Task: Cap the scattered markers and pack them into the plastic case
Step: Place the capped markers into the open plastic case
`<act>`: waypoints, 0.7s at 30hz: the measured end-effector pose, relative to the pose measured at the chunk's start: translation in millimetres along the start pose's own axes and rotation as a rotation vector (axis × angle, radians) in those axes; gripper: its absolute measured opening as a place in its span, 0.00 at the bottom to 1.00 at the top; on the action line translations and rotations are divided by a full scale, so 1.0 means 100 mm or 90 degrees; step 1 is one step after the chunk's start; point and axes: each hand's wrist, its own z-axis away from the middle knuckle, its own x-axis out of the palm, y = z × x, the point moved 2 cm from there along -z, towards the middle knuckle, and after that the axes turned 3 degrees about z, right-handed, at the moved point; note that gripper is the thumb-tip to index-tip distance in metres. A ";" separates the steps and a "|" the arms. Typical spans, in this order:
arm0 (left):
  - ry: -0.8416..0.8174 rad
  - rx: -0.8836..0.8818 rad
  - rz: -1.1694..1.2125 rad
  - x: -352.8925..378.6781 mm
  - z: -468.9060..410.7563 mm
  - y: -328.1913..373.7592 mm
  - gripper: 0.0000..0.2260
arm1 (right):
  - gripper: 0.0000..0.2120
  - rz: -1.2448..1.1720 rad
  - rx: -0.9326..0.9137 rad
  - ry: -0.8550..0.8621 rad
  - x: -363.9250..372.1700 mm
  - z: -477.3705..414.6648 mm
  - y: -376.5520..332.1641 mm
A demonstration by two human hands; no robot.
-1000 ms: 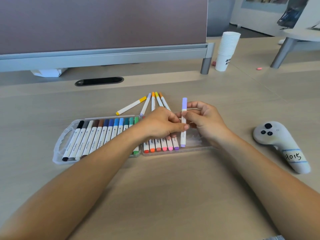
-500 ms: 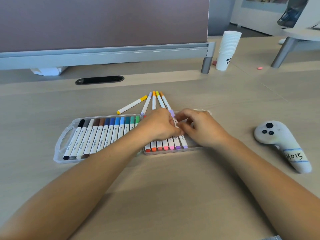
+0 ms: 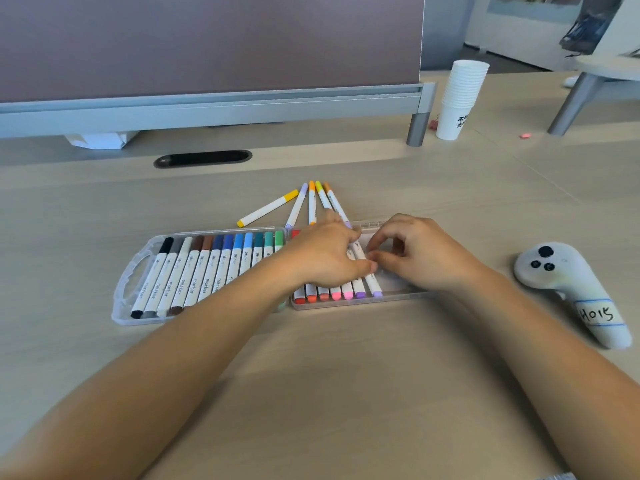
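Item: lilac marker (image 3: pixel 375 289), white barrel, cap fitted, soft purple at both ends. A second before, it had stood upright between both hands above the plastic case (image 3: pixel 398 296). At this moment it lay in the right half of that case, at the end of the red-to-purple row, touching the purple marker beside it and slightly askew. Judged: this one was capped and nearly seated, needing only to be pressed level. Left hand (image 3: pixel 325 258): fingers fairly straight, laid over the row and on the marker's barrel, gripping nothing. Right hand (image 3: pixel 419 258): fingers curled, tips touching the barrel from the right; whether they pinched it or merely steadied it could not be told. Case: clear, hard, glossy plastic, two shallow trays lying open side by side near the middle of the worktop (image 3: pixel 346 375), moulded handle at the left end. The left tray was full, black through green; the right tray had bare room on its right side. Loose markers (image 3: pixel 311 206): five, seemingly capped, slim round sticks fanned on the worktop just beyond the case's far edge, in yellows, oranges and a lilac; judged the remaining work. Also present: a rounded white controller (image 3: pixel 571 285) with a handwritten label, toward the right edge, and a stack of white paper cups (image 3: pixel 460 98) toward the far right corner.
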 end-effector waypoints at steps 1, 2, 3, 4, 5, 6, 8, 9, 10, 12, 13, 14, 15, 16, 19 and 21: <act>0.008 0.012 -0.010 0.02 0.01 0.02 0.29 | 0.04 0.004 0.005 -0.004 0.00 0.00 0.01; 0.013 0.023 -0.015 0.02 0.01 0.03 0.29 | 0.04 0.006 0.010 -0.008 0.00 0.00 0.02; 0.013 0.031 -0.017 0.03 0.01 0.03 0.29 | 0.05 0.007 0.013 -0.010 0.00 0.01 0.03; 0.008 0.036 -0.019 0.02 0.00 0.02 0.30 | 0.05 0.007 0.015 -0.010 -0.01 0.01 0.03; 0.001 0.038 -0.023 0.01 -0.01 0.02 0.31 | 0.05 0.005 0.014 -0.009 -0.01 0.01 0.02; -0.002 0.036 -0.028 0.01 -0.01 0.01 0.33 | 0.05 0.005 0.012 -0.007 -0.01 0.02 0.02; 0.009 0.014 -0.036 0.00 0.00 0.01 0.37 | 0.05 0.006 0.008 -0.007 -0.03 0.02 0.00; 0.025 -0.005 -0.044 0.00 0.01 0.02 0.39 | 0.04 0.005 0.009 -0.009 -0.03 0.02 -0.01; 0.044 -0.021 -0.062 0.00 0.01 0.01 0.40 | 0.04 -0.003 0.013 -0.014 -0.04 0.02 -0.01; 0.074 -0.033 -0.122 0.01 0.02 0.01 0.37 | 0.05 -0.061 0.028 -0.034 -0.03 0.03 -0.01; 0.085 -0.034 -0.135 0.02 0.02 0.01 0.35 | 0.06 -0.112 0.035 -0.047 -0.01 0.03 -0.02; 0.091 -0.033 -0.122 0.03 0.03 -0.01 0.34 | 0.07 -0.159 0.040 -0.059 0.02 0.03 -0.04; 0.092 -0.028 -0.090 0.04 0.04 -0.02 0.33 | 0.08 -0.185 0.041 -0.068 0.05 0.03 -0.05; 0.091 -0.020 -0.058 0.05 0.05 -0.03 0.33 | 0.09 -0.190 0.043 -0.073 0.07 0.03 -0.05; 0.061 0.002 -0.015 0.06 0.05 -0.09 0.37 | 0.10 -0.188 0.060 -0.067 0.08 0.02 -0.06; 0.028 0.011 -0.022 0.07 0.02 -0.14 0.37 | 0.09 -0.178 0.070 -0.057 0.06 0.03 -0.08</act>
